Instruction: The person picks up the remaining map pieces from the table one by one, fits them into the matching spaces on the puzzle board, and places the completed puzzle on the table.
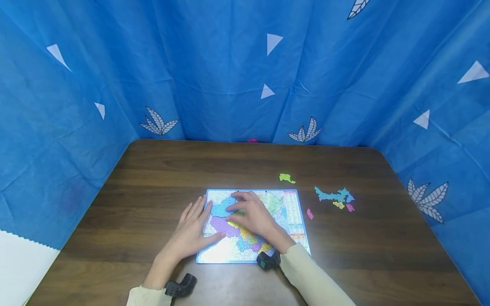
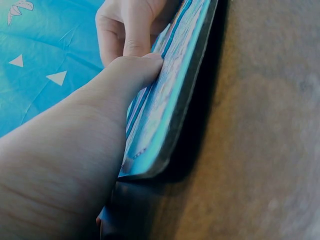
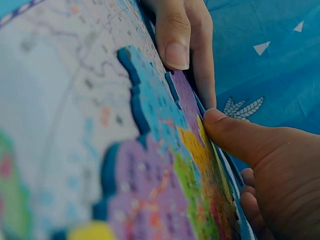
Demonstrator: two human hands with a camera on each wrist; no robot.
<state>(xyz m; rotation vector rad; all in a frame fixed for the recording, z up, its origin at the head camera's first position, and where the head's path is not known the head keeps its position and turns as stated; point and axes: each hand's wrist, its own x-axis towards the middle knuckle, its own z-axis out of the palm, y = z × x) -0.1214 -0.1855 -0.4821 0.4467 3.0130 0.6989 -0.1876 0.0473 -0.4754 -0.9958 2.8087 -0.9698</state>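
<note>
A map puzzle board (image 1: 216, 255) with coloured pieces lies on the table. My left hand (image 1: 195, 231) is at its left side, fingers spread along the edge and thumb reaching over the purple piece (image 1: 222, 225). Over the upper middle of the board is my right hand (image 1: 252, 212), its fingers bent and spread above the blue piece (image 1: 220, 209). In the right wrist view the right thumb (image 3: 235, 135) touches the board near a yellow piece (image 3: 192, 147), and the left thumb (image 3: 176, 47) rests by a purple piece (image 3: 186, 95). The right palm hides part of the map.
Loose pieces lie right of the board: a yellow-green one (image 1: 286, 177), a long blue one (image 1: 331, 196), a small yellow one (image 1: 338, 205) and pink ones (image 1: 309, 213). The brown table (image 1: 115, 238) has blue curtains (image 1: 229, 68) behind and beside it.
</note>
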